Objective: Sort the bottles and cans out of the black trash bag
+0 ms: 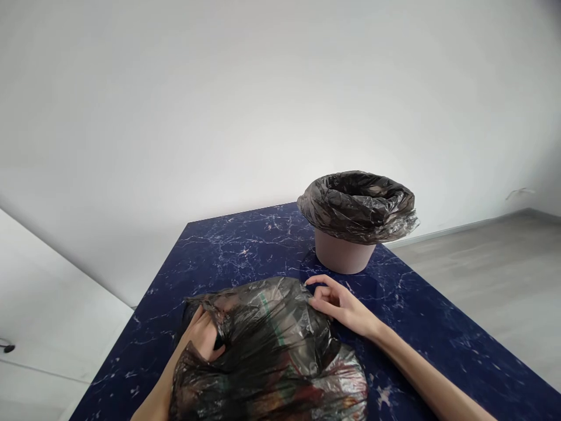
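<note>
On the blue marbled table (245,245), a filled black plastic bag (272,356) lies at the near edge. Left hand (204,339) grips a fold on its left side, anchoring it; right hand (337,304) rests half-curled, fingertips pinching the film's far edge. A lined bin (357,219) stands well beyond.

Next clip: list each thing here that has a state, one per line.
full bag: lying on the table, bulging, mouth not tied
left hand: grip closed on the bag's plastic
right hand: fingers curled, touching the bag's top edge
bin: upright, lined
liner: open, folded over the rim
</note>
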A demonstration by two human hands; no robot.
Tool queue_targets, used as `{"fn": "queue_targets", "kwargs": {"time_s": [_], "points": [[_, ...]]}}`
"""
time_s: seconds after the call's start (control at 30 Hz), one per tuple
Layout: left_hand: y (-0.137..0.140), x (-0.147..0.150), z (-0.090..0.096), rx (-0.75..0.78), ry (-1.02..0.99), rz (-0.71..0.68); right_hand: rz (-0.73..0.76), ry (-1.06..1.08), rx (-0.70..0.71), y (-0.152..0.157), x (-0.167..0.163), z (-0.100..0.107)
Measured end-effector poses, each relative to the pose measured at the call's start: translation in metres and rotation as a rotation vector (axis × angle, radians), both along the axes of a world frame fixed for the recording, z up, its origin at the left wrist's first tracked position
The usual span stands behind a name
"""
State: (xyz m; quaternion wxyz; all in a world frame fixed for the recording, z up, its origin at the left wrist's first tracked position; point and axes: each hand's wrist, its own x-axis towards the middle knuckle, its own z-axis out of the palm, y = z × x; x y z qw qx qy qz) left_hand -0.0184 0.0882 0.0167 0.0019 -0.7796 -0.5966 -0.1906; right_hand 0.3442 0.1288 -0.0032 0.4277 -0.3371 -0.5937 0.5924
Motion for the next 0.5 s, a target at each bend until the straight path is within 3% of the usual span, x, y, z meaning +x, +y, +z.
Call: {"fn": "queue_targets", "kwargs": {"time_s": [0.23,0.5], "points": [[-0.016,-0.014,0.032,-0.063,-0.020,0.021,-0.207,0.257,-0.201,0.006,0.005,-0.002],[-0.036,-0.044,0.045,-0.123,0.021,0.147,-0.387,0.430,-0.362,0.010,0.010,-0.007]]}}
